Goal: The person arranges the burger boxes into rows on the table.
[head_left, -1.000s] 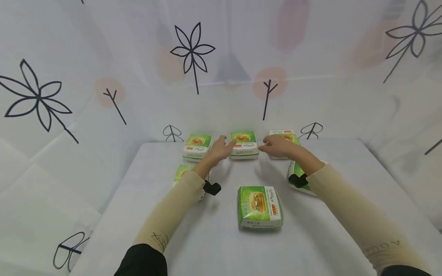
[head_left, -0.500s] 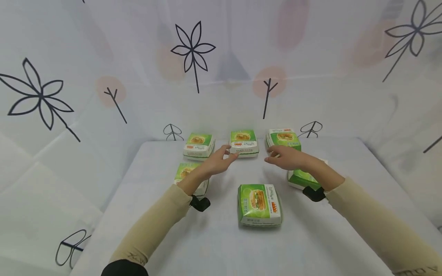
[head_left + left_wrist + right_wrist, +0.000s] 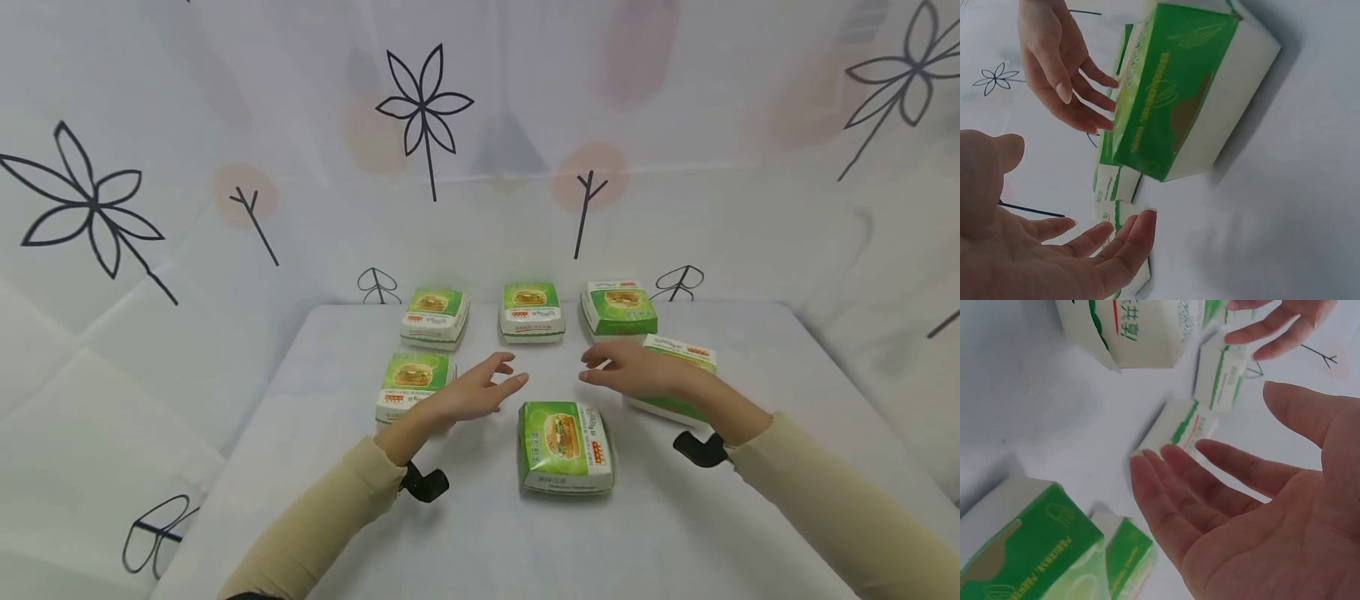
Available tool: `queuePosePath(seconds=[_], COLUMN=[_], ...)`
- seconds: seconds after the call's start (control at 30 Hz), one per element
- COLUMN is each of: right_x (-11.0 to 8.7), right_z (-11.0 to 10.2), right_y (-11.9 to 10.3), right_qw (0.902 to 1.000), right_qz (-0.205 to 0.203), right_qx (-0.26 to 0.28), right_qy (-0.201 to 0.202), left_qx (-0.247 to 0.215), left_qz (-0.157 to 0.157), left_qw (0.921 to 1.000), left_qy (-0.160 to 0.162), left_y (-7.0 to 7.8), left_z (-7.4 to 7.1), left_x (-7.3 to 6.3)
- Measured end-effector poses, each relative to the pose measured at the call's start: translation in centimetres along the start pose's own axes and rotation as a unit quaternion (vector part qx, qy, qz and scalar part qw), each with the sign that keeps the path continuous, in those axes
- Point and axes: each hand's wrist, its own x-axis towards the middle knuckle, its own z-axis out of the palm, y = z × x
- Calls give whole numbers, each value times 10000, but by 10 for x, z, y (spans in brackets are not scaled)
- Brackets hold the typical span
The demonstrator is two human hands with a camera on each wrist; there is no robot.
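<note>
Several green-and-white burger boxes rest on the white table. My left hand [image 3: 472, 392] hovers palm inward with relaxed fingers, holding nothing, between the left-side burger box [image 3: 416, 375] and the front burger box [image 3: 562, 446]. Opposite it, my right hand [image 3: 637, 368] hangs loosely curled and holds nothing, in front of the right-side burger box [image 3: 688, 350], which it partly hides. Both wrist views show bare palms, the left hand [image 3: 1054, 250] and the right hand [image 3: 1254, 531], with gaps between hands and the front box [image 3: 1179, 81].
Along the back edge stand three more boxes: left [image 3: 435, 317], middle [image 3: 531, 312] and right [image 3: 618, 308]. A white cloth [image 3: 495, 225] with leaf and flower drawings hangs behind the table [image 3: 465, 533].
Both hands have drawn back from the back-row boxes toward the front box. Their fingers have stayed relaxed. The boxes have not visibly moved.
</note>
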Motion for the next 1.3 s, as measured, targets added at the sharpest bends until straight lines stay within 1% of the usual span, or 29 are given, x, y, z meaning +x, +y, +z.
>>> queuePosePath(seconds=[0.2,0.43,0.53,0.73,0.9,1.1,1.23,1.3], right_x=[-3,-5,-6,-8,-11,-14,-16,-18], right_z=[12,25,30,35,36,40,42,42], right_y=[2,6,9,13,12,13,11,10], right_qw=[9993,9988,9986,9960,9957,9941,9926,9930], right_qz=[130,14,27,240,241,177,275,305], right_qx=[199,318,359,643,638,735,824,780], right_qy=[-278,-360,-392,-570,-629,-779,-844,-836], left_qx=[-94,-229,-264,-247,-219,-149,1,60], left_qz=[-30,-230,-262,-269,-171,-112,36,118], left_qw=[9998,9985,9983,9980,9980,9978,9981,9981], left_qy=[-155,-444,-459,-519,-577,-633,-622,-600], left_y=[-12,-25,-29,-31,-30,-30,-30,-28], left_z=[11,23,27,34,36,34,30,29], left_x=[-8,-13,-15,-15,-12,-8,-1,1])
